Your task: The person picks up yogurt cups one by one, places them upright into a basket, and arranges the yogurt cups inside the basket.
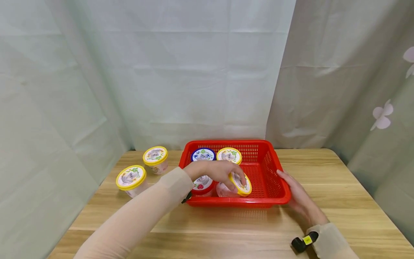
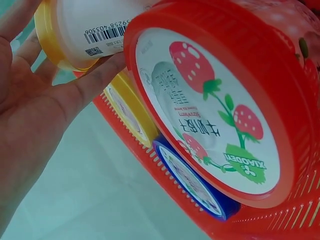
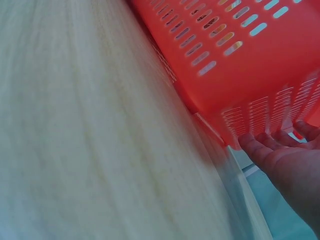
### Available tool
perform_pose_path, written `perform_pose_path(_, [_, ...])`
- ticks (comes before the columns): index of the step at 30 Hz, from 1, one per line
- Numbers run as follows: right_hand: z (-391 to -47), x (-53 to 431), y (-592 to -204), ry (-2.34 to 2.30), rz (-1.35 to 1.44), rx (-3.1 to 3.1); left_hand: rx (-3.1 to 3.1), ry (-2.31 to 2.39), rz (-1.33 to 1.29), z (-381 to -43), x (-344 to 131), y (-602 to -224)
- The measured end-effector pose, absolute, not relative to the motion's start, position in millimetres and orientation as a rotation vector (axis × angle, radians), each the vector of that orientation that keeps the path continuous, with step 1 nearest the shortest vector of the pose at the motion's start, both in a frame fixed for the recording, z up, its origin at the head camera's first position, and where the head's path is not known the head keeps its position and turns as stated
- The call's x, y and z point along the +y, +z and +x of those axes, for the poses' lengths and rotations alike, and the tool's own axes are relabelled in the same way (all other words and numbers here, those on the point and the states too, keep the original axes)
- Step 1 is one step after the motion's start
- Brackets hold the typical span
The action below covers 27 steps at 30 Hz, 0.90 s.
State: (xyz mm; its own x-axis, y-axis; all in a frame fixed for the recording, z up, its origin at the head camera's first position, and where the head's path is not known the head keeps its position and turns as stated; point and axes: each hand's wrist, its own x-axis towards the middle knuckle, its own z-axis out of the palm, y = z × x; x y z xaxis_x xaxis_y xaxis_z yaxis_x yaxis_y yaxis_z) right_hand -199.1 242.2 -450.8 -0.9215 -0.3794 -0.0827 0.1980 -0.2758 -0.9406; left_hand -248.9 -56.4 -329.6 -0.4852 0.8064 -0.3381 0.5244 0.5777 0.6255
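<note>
My left hand (image 1: 223, 171) reaches into the red plastic basket (image 1: 234, 200) and grips a yellow-lidded cup (image 1: 244, 186). That cup lies tilted at the basket's near side; its barcode shows in the left wrist view. Beside it sits a red-lidded strawberry cup (image 2: 205, 115), partly behind my wrist in the head view. A blue-lidded cup (image 1: 203, 154) and another yellow-lidded one (image 1: 229, 154) stand along the back. On the basket's right, my right hand (image 1: 299, 194) touches the outer wall, fingertips (image 3: 247, 140) against the slotted side, fingers nearly straight.
Two more yellow-lidded cups (image 1: 155, 157) (image 1: 130, 177) stand upright on the wooden table (image 1: 207, 230), left of the basket. Pale curtains (image 1: 194, 72) hang behind the table and along both sides.
</note>
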Motion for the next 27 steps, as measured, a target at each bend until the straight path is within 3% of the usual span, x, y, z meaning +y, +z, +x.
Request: perform_pose_path(27, [-199,243,-450,-2.233,-0.219,1.661,2.249,0.521,1.120,-253,-83,-325])
